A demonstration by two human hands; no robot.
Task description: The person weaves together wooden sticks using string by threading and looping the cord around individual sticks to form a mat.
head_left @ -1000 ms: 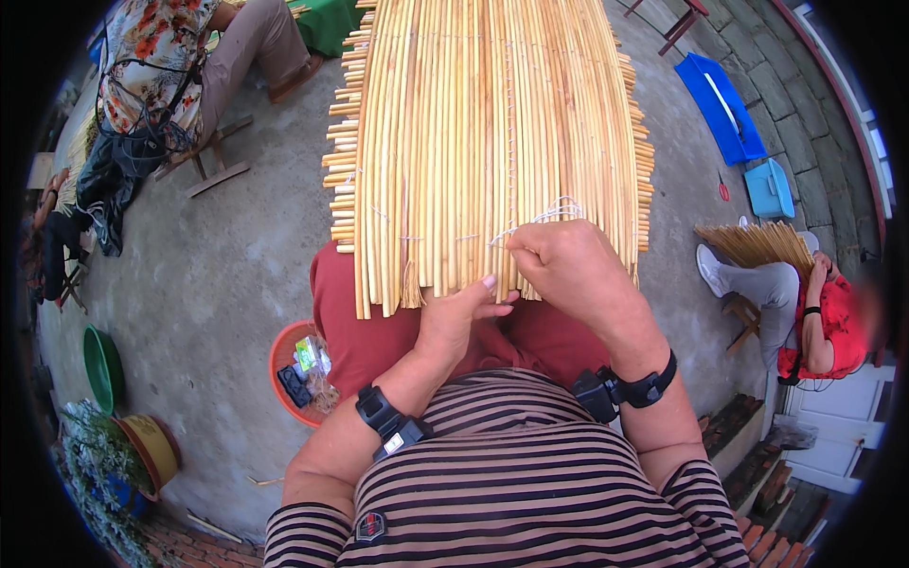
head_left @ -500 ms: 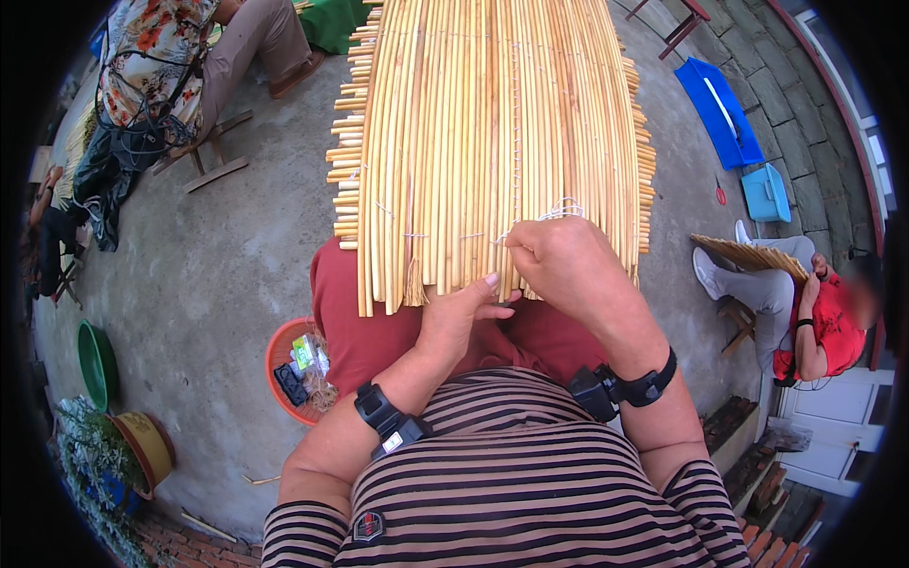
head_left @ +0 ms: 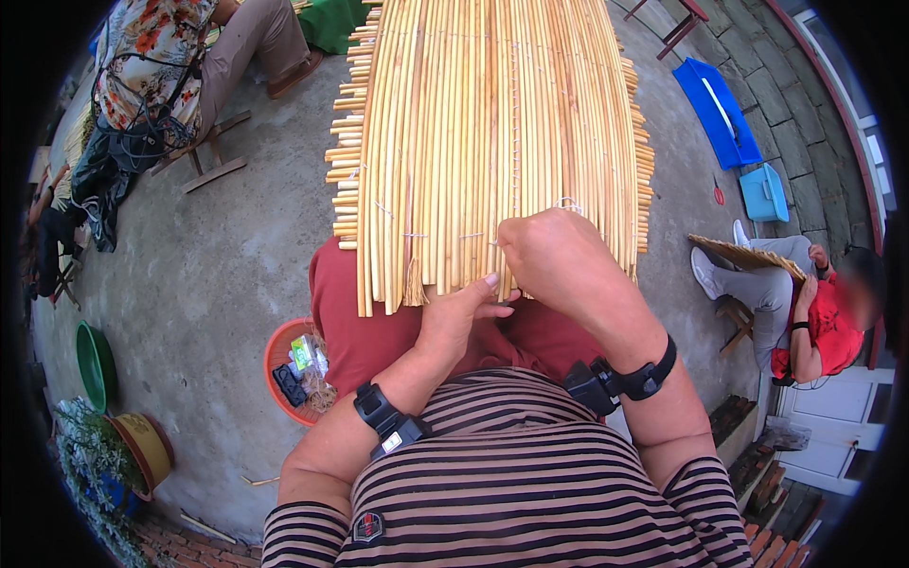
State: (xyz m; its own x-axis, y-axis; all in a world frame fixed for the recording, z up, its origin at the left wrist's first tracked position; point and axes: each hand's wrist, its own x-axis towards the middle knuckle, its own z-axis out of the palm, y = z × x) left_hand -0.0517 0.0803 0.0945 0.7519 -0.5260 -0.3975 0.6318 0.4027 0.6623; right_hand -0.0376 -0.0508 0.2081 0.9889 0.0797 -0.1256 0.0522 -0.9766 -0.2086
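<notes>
A mat of pale straw-coloured stalks [head_left: 464, 142] lies over my lap and stretches away in front of me, stitched across with rows of white thread. At its near edge, my left hand [head_left: 462, 308] grips the stalk ends, thumb on top and the other fingers partly hidden below. My right hand [head_left: 554, 248] is closed over the mat just right of the left thumb, knuckles up. A small loop of white thread [head_left: 570, 203] shows beyond its knuckles; the fingertips are mostly hidden, and whether they hold a needle I cannot tell.
An orange basket [head_left: 275, 383] with small items stands left of my knee. Farther left are a green basin [head_left: 97, 364] and a potted plant [head_left: 147, 450]. Blue bins [head_left: 720, 114] stand at right. A person in red [head_left: 828, 322] sits at right, another [head_left: 156, 66] at upper left.
My right hand has shifted slightly left and turned, palm down. Less of the white thread loops shows beside it. My left hand stays in place.
</notes>
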